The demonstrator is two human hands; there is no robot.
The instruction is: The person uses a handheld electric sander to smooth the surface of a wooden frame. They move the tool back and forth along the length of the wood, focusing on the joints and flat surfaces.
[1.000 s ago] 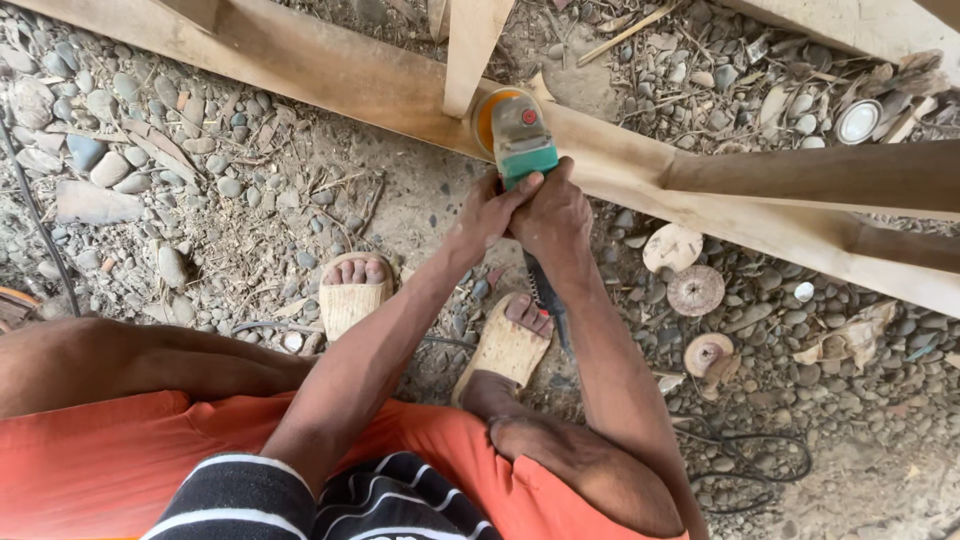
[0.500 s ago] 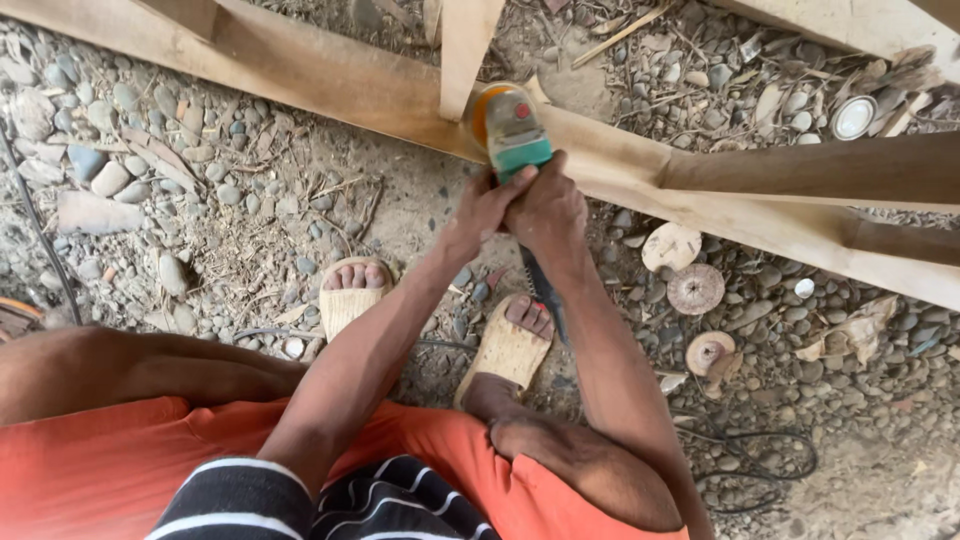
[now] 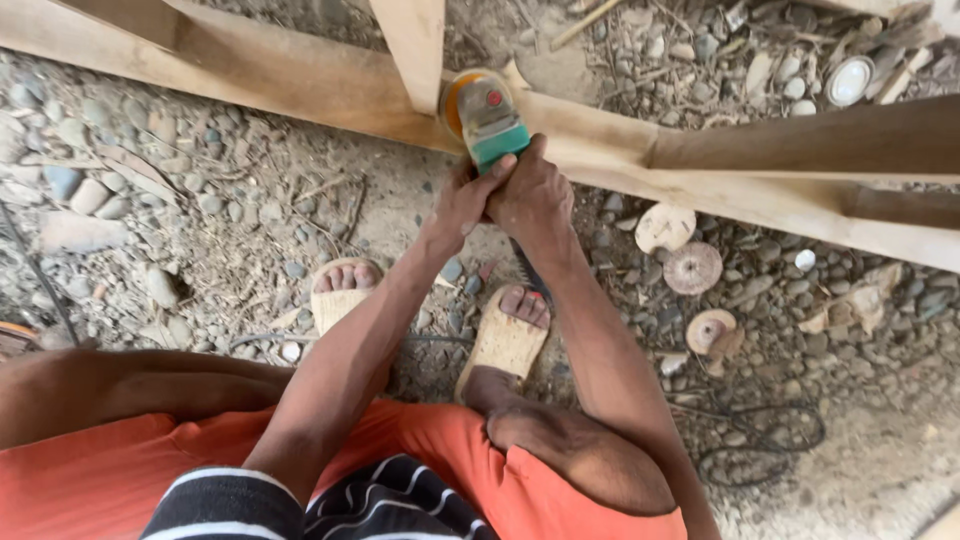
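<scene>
A green and grey angle grinder [image 3: 487, 118] with an orange disc presses against a long pale wooden beam [image 3: 300, 85] lying across the gravel. My left hand [image 3: 462, 205] and my right hand [image 3: 533, 195] both wrap the grinder's body from behind, side by side. An upright wooden piece [image 3: 415, 45] meets the beam just left of the disc. The grinder's black cord [image 3: 528, 272] runs down past my right wrist toward my feet.
My feet in tan sandals [image 3: 505, 340] rest on stony ground. Worn sanding discs [image 3: 692, 268] lie to the right, near a coiled black cable [image 3: 765, 450]. A darker plank [image 3: 800, 145] crosses at right. A round white lid [image 3: 850, 80] sits at the top right.
The grinder and both hands have shifted slightly left along the beam, closer to the upright piece. The grip is unchanged.
</scene>
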